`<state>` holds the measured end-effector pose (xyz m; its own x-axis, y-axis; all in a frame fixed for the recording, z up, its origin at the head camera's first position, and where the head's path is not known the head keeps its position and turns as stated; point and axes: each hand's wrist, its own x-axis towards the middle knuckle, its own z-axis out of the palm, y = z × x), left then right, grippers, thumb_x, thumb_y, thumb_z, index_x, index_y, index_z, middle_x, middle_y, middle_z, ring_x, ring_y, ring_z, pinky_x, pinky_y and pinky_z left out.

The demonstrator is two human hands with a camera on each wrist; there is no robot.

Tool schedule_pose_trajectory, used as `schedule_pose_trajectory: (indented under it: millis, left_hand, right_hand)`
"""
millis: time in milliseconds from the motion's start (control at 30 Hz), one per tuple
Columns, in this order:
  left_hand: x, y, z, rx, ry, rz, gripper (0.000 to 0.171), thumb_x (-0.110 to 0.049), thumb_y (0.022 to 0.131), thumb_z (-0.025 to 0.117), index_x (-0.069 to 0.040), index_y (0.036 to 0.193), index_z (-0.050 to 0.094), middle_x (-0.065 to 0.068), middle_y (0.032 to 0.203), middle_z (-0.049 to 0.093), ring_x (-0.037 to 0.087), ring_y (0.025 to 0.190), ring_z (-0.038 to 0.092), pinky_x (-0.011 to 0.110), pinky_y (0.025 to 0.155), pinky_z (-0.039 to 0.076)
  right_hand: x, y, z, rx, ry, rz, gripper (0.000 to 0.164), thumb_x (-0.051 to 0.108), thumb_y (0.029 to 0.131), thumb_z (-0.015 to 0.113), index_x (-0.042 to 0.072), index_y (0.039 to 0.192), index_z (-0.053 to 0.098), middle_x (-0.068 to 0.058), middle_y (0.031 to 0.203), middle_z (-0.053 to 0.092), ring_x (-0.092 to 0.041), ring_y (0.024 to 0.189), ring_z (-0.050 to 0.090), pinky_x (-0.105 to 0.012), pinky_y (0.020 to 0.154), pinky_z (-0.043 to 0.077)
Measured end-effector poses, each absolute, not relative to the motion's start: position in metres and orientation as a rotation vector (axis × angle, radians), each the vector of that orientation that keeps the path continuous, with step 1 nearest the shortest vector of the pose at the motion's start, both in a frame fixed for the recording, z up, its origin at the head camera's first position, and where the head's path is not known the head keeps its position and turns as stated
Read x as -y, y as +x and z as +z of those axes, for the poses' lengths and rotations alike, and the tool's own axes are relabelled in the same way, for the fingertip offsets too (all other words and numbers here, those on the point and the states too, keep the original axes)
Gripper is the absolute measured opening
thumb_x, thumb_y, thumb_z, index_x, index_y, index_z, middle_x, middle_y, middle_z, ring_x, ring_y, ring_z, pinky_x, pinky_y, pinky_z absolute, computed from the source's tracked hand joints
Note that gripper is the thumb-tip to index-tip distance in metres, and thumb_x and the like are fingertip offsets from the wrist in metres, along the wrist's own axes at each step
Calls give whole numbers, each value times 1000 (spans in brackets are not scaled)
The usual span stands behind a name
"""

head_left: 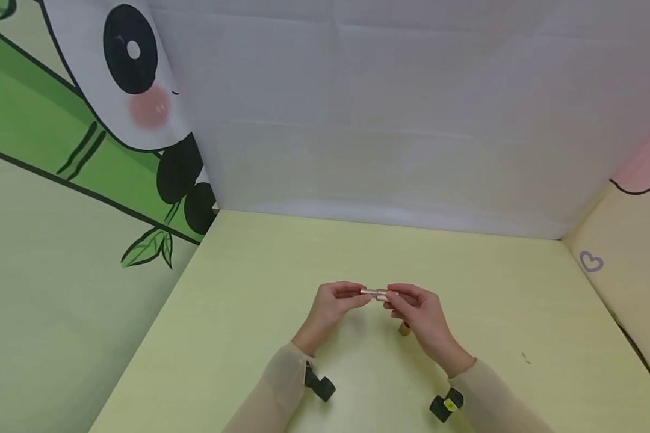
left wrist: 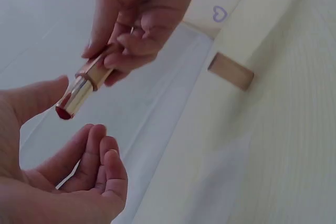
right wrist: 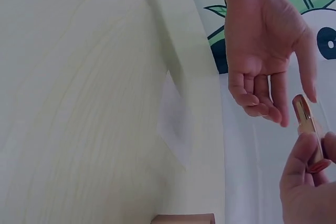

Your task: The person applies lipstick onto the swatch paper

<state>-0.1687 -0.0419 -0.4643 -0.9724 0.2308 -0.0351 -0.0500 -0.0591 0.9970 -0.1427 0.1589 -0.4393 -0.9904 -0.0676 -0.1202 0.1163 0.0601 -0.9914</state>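
A gold lipstick (left wrist: 84, 87) with a red tip is held up above the table, its bullet end toward the left hand. My right hand (head_left: 424, 313) pinches its base between thumb and fingers. Close by the red end is my left hand (head_left: 330, 310), thumb and fingers parted around it in the left wrist view; whether the thumb touches the tube I cannot tell. The lipstick's cap (left wrist: 231, 71), a copper-gold tube, is on the table beneath the right hand, partly hidden by it in the head view.
The pale yellow table (head_left: 249, 270) meets a white sheet (head_left: 384, 120) at the back. Painted walls flank it, with a panda at left and a purple heart (head_left: 591, 261) at right. Thin dark scraps (head_left: 526, 359) lie right of the right hand.
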Motion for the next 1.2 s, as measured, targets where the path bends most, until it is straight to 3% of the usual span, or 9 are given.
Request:
schedule_pose_trajectory:
  millis: [67, 300, 500, 633, 800, 1200]
  left_hand:
    - [50, -170, -467, -2130, 246, 2024, 34, -23, 77, 82, -3, 103, 72, 7, 95, 70, 23, 89, 65, 34, 79, 51]
    - [74, -172, -477, -2599, 536, 1377, 47, -31, 72, 84, -8, 111, 70, 5, 109, 65, 28, 101, 57, 39, 82, 46]
    - [84, -180, -493, -2810, 665, 919, 57, -41, 69, 84, -15, 118, 69, 4, 109, 62, 25, 100, 52, 40, 84, 42]
    - [85, -182, -499, -2791, 675, 827, 64, -44, 69, 84, -19, 125, 66, 3, 109, 57, 23, 99, 48, 37, 81, 41]
    - [82, -180, -497, -2773, 699, 793, 65, -41, 69, 85, -17, 126, 65, -1, 104, 50, 20, 96, 43, 31, 77, 39]
    - [81, -179, -497, -2824, 792, 725, 66, -40, 67, 87, -8, 121, 66, -3, 99, 48, 17, 89, 40, 27, 75, 38]
  right_hand:
    - [-159, -144, -439, -2200, 26, -2035, 37, 21, 89, 69, -3, 117, 62, -16, 102, 68, -30, 90, 65, -30, 73, 53]
    - [-156, -147, -443, -2470, -126, -1835, 27, 17, 86, 74, 4, 108, 67, -8, 92, 69, -37, 80, 62, -33, 64, 53]
    - [-147, -155, -448, -2797, -475, -1518, 22, 12, 82, 77, 5, 103, 70, 2, 83, 66, -15, 68, 64, -26, 58, 52]
    - [-139, -157, -448, -2845, -624, -1371, 23, 8, 82, 76, 5, 104, 70, 4, 83, 65, -9, 67, 62, -24, 58, 51]
    - [-131, -161, -450, -2900, -754, -1219, 24, 6, 81, 77, 0, 103, 70, 3, 82, 65, -8, 66, 59, -23, 59, 50]
    - [-126, -165, -456, -2924, -755, -1136, 25, 5, 80, 77, -2, 103, 69, 3, 82, 65, -8, 67, 59, -23, 60, 49]
